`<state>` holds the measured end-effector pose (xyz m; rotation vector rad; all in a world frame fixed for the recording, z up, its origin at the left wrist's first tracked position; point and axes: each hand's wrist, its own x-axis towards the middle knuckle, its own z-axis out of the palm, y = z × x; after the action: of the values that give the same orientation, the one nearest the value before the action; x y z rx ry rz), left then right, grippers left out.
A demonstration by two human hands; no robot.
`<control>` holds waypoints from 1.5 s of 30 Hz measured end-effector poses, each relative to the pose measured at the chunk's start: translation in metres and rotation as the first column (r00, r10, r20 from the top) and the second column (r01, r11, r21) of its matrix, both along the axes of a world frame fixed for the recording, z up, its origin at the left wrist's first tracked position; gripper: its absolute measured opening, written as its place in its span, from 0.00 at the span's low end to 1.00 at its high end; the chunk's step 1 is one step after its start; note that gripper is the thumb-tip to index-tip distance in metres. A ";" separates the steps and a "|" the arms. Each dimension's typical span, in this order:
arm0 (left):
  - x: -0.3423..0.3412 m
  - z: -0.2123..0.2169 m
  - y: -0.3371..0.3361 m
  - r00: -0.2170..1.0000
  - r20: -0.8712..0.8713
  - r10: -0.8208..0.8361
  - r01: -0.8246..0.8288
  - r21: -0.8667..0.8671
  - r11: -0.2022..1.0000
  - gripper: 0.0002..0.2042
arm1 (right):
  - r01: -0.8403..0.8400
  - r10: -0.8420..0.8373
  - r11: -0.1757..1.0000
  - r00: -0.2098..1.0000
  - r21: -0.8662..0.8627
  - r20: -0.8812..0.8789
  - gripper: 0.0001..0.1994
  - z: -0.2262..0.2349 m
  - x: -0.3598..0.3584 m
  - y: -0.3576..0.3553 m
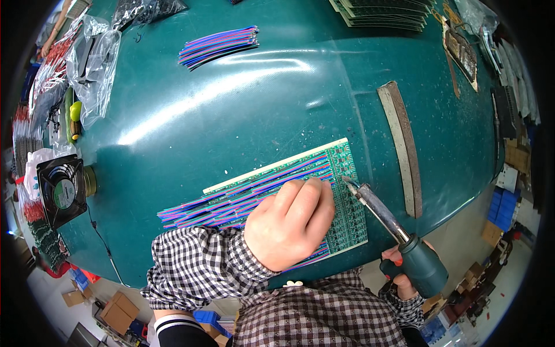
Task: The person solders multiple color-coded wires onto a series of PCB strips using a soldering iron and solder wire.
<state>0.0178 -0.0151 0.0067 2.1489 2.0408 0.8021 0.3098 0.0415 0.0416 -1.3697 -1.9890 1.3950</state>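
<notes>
A green circuit board panel [347, 222] with a pale edge strip lies tilted on the table in front of me. Rows of blue, red and green wires [191, 216] run across it and stick out past its left end. My left hand [295, 222] rests over the wires with its fingers curled and pressed together; the fingertips point down by the wire ends, and what they pinch is hidden. To the right, my right hand [399, 270] is wrapped round the grip of a dark green soldering gun [422, 260]. Its tip slants onto the board's upper right part, just beside my left fingers.
A bundle of wires [219, 47] lies at the back, and stacked boards [384, 14] stand at the far edge. A flat bar [402, 147] lies right of the board. At left are a small fan [62, 192] and clear plastic bags [95, 69].
</notes>
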 end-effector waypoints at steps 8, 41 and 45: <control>0.000 0.000 0.000 1.000 0.010 -0.008 0.008 0.013 1.000 0.18 | 0.062 -0.062 0.998 0.996 -0.005 -0.068 0.32 -0.010 0.010 -0.006; 0.001 0.000 0.001 1.000 -0.025 -0.009 0.010 0.013 1.000 0.18 | -0.046 0.046 0.999 0.999 -0.006 -0.017 0.32 -0.007 0.012 -0.003; 0.001 -0.001 0.001 0.998 -0.055 -0.011 0.013 0.035 0.999 0.19 | -0.052 0.048 0.997 0.997 -0.061 -0.055 0.33 -0.008 0.017 -0.002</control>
<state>0.0193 -0.0140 0.0053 2.2232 2.0530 0.7924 0.3263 0.0391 0.0336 -1.3029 -1.9736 1.5119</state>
